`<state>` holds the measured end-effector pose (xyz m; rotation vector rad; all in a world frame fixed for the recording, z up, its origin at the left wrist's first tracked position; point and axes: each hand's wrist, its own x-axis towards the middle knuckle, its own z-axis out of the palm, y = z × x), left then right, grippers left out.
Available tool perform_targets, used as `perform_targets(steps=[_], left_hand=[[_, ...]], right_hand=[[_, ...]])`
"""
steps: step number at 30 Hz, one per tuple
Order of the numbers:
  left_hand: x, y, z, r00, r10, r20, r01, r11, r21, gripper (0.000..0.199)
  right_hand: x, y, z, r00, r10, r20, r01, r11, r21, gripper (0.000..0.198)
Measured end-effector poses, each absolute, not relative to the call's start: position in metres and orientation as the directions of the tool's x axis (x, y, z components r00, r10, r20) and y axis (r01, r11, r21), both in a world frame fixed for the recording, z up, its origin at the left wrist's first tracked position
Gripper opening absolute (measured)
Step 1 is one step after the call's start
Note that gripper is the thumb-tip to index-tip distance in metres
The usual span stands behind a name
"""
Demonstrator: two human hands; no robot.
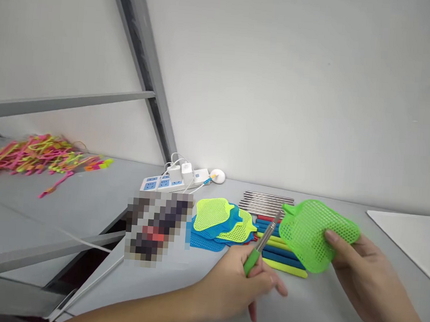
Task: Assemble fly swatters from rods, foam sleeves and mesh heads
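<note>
A green fly swatter head [305, 236], a perforated flat piece with a short socket, is pinched between the thumb and fingers of my right hand [367, 272]. My left hand [241, 283] is closed around a green-gripped metal rod [255, 258], whose silvery end points up and to the right, close to the socket but apart from it. Beyond my left hand lies a pile of yellow and blue fly swatter heads [213, 215]. Several blue, yellow and red handle grips [284, 268] lie between my hands, partly hidden. Behind them is a row of shiny metal rods [263, 201].
A white power strip [164, 183] with plugged-in chargers stands by the wall, beside a round white device [218, 176]. A blurred-out patch [158, 230] covers something on the left. Pink and yellow pieces [34, 156] heap on the left shelf. A white board [412, 238] lies right.
</note>
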<state>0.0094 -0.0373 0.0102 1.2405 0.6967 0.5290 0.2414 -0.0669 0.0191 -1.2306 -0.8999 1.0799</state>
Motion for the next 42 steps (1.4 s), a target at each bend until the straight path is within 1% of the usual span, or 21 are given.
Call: perform_targets(steps=[2, 4, 6, 9, 13, 16, 20, 24, 30, 33, 35, 38, 40, 42], left_hand=[[0.009, -0.038, 0.005, 0.725, 0.643, -0.249, 0.086, 0.273, 0.958, 0.036], [0.008, -0.037, 0.003, 0.736, 0.623, -0.265, 0.13, 0.254, 0.958, 0.046], [0.005, -0.035, 0.003, 0.717, 0.651, -0.251, 0.153, 0.204, 0.967, 0.057], [0.003, -0.031, 0.007, 0.669, 0.708, -0.224, 0.224, 0.095, 0.97, 0.063], [0.002, -0.03, 0.015, 0.644, 0.744, -0.178, 0.34, -0.07, 0.938, 0.058], [0.001, -0.03, 0.021, 0.633, 0.767, -0.104, 0.414, -0.222, 0.883, 0.05], [-0.001, -0.027, 0.026, 0.683, 0.73, 0.026, 0.467, -0.463, 0.754, 0.036], [-0.003, -0.025, 0.026, 0.711, 0.7, 0.063, 0.518, -0.582, 0.627, 0.034], [-0.005, -0.025, 0.023, 0.744, 0.668, 0.01, 0.565, -0.637, 0.525, 0.035], [-0.006, -0.025, 0.025, 0.76, 0.65, -0.006, 0.565, -0.655, 0.502, 0.035], [-0.007, -0.026, 0.028, 0.765, 0.642, -0.039, 0.563, -0.639, 0.524, 0.036], [-0.007, -0.028, 0.033, 0.756, 0.643, -0.121, 0.568, -0.554, 0.608, 0.039], [-0.007, -0.029, 0.036, 0.755, 0.635, -0.167, 0.563, -0.496, 0.662, 0.04], [-0.008, -0.029, 0.038, 0.75, 0.638, -0.176, 0.563, -0.475, 0.676, 0.04]], right_hand=[[0.246, -0.064, 0.024, 0.293, 0.953, -0.072, -0.23, -0.003, -0.973, 0.043], [0.252, -0.063, 0.03, 0.318, 0.941, -0.112, -0.271, -0.023, -0.962, 0.047], [0.258, -0.064, 0.037, 0.329, 0.937, -0.122, -0.264, -0.033, -0.964, 0.05], [0.269, -0.065, 0.047, 0.289, 0.953, -0.091, -0.174, -0.042, -0.984, 0.05], [0.286, -0.062, 0.056, 0.151, 0.988, -0.029, -0.001, -0.029, -1.0, 0.049], [0.295, -0.059, 0.061, 0.068, 0.997, -0.026, 0.071, -0.03, -0.997, 0.047], [0.299, -0.058, 0.063, 0.09, 0.996, -0.014, 0.134, -0.026, -0.991, 0.051], [0.301, -0.058, 0.064, 0.1, 0.995, -0.013, 0.151, -0.028, -0.988, 0.051], [0.302, -0.06, 0.064, 0.022, 0.999, -0.049, 0.133, -0.052, -0.99, 0.047], [0.301, -0.062, 0.064, 0.001, 0.998, -0.069, 0.157, -0.068, -0.985, 0.035], [0.298, -0.063, 0.064, -0.024, 0.995, -0.099, 0.184, -0.093, -0.979, 0.031], [0.292, -0.064, 0.064, -0.059, 0.99, -0.13, 0.212, -0.115, -0.971, 0.031], [0.288, -0.065, 0.063, -0.073, 0.99, -0.118, 0.224, -0.099, -0.969, 0.028], [0.285, -0.065, 0.062, -0.071, 0.993, -0.094, 0.249, -0.073, -0.966, 0.024]])
